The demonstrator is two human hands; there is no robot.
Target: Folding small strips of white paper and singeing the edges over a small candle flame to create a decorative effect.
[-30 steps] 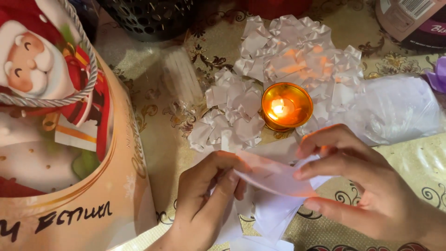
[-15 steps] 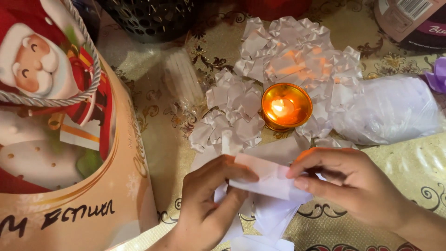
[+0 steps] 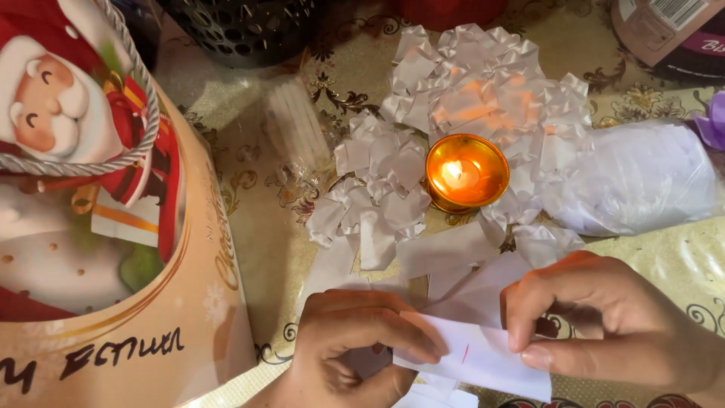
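My left hand (image 3: pixel 355 344) and my right hand (image 3: pixel 604 325) together pinch a folded piece of white ribbon (image 3: pixel 483 355) low in the view, just above the tablecloth. The left thumb and fingers grip its left end, the right fingers press its right part. A small red mark shows on the ribbon between the hands. More loose white ribbon strips (image 3: pixel 445 253) lie just beyond my fingers. A lit candle in a small golden cup (image 3: pixel 466 172) burns behind them, ringed by finished white ribbon bows (image 3: pixel 377 174).
A large gift bag (image 3: pixel 113 249) with a Santa picture and cord handle fills the left. A clear plastic bag of white material (image 3: pixel 634 181) lies at the right. A dark mesh basket (image 3: pixel 242 26) stands at the back, a container (image 3: pixel 672 34) at the top right.
Both hands have lowered and drawn closer, folding the white ribbon flatter between them. The candle and bows have stayed in place.
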